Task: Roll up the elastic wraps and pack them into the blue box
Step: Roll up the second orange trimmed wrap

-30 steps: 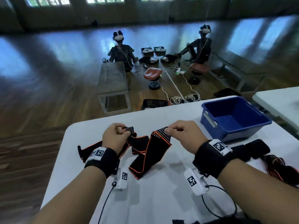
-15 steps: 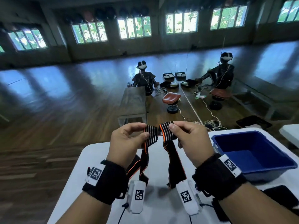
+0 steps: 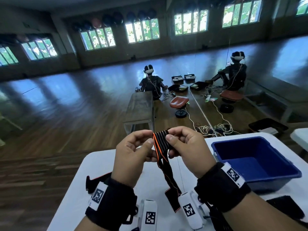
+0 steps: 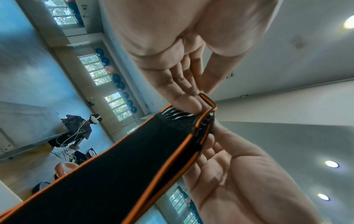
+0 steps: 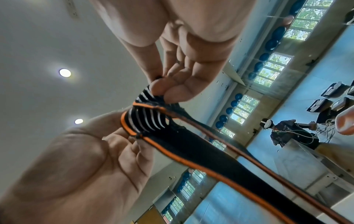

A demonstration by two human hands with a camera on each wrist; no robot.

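A black elastic wrap [image 3: 160, 142] with orange edges and a white-striped end is raised above the white table [image 3: 100, 165]. My left hand [image 3: 150, 137] pinches the striped end's left edge between thumb and fingers. My right hand [image 3: 171, 135] pinches its right side, close against the left. The rest of the wrap [image 4: 134, 159] hangs down to the table. In the right wrist view the striped end [image 5: 143, 119] is folded over between both hands. The blue box [image 3: 270, 182] stands at the right, open; I see nothing in it.
Another black wrap [image 3: 286, 207] lies on the table in front of the box. A dark strip end [image 3: 93, 180] lies at the left behind my wrist. Beyond the table's far edge are a wooden floor, a bench [image 3: 140, 107], a stool [image 3: 179, 101] and two seated people.
Both hands lifted the wrap off the table and came together. The two held parts, apart before, now meet in one folded striped end between the fingers.
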